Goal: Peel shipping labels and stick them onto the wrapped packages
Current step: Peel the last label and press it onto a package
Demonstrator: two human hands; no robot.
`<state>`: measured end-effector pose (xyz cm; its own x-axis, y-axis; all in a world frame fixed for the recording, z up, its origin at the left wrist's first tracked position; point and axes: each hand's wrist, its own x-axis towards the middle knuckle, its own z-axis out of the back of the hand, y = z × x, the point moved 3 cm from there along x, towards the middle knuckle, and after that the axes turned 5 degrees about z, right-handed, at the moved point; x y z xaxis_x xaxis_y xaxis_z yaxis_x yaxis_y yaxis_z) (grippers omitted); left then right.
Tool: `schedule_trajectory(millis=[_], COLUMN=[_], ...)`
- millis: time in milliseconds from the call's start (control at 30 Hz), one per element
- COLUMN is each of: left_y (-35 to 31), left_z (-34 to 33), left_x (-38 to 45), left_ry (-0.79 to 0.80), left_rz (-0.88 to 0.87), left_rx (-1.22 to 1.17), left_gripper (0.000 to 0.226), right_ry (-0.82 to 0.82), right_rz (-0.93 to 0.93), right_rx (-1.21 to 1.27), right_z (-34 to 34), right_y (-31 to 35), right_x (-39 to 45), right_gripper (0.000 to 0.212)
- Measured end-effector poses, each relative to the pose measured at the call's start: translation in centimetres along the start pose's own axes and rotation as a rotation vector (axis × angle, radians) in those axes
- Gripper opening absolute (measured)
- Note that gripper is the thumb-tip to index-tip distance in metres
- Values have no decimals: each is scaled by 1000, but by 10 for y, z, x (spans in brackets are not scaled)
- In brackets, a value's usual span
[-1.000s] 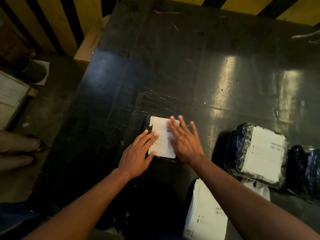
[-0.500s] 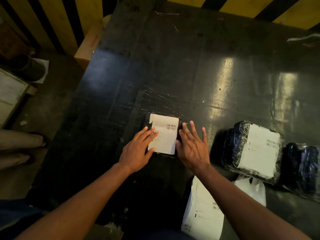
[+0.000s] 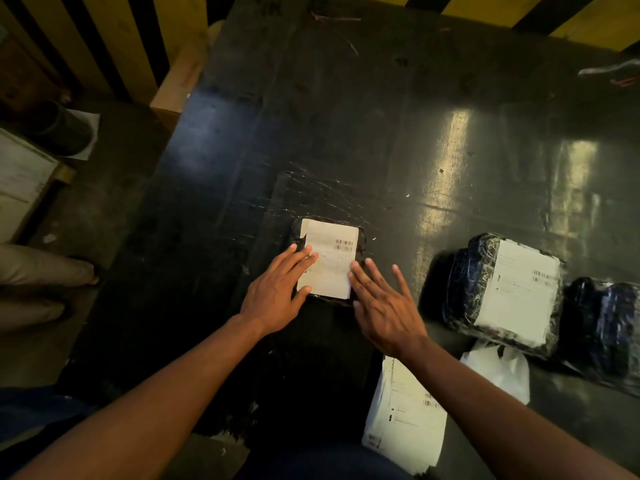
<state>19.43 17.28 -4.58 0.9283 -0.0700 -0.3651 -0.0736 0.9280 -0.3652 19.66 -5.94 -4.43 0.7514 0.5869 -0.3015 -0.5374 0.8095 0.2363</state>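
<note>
Head view: label (image 3: pixel 329 258) on small package (image 3: pixel 361 237).

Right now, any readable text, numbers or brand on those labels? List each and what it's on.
None legible.
Centre label under the hands: barcodes and faint lines, too blurred.
Right package label: barcode and print, too blurred.
Label stack near the table edge: barcode and small print, too blurred.
Cardboard at the table's left edge: red marking, unreadable.
</note>
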Motion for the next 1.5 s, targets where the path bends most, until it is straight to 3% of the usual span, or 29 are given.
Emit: schedule_trajectory(millis=[100,233,500,633,767,1000,1300,1500], left_y=[0,3,-1,-14,-29,12,-26,11], left_z=[-2,-1,-5,-19,-41,-33,-22,-16], left_x=[-1,1,2,-10,-33,-58,-18,-17], left_ry=[-4,4,8,17,37,36,84,70], left_rz=[-19,-31,-19,-68,-124,-86,-155,-115], left_rx=[-21,-9,21,222,283,341,303,371], left_gripper=[70,70,72,76,80,88,83,81], right_ry=[-52,52,61,10,75,98,91,124], right_rz=[50,102,29,51,43,47,36,38], right_rx=[61,89,32,94,84,58,64,52], right_z=[2,-24,-23,-13,-21,-23,-23,-20], right_y=[23,51,22,28,35,31,31,29], right_x=[11,13,-32,-14,4,4,4,5], right_gripper=[62,74,75,77,82,87,92,90])
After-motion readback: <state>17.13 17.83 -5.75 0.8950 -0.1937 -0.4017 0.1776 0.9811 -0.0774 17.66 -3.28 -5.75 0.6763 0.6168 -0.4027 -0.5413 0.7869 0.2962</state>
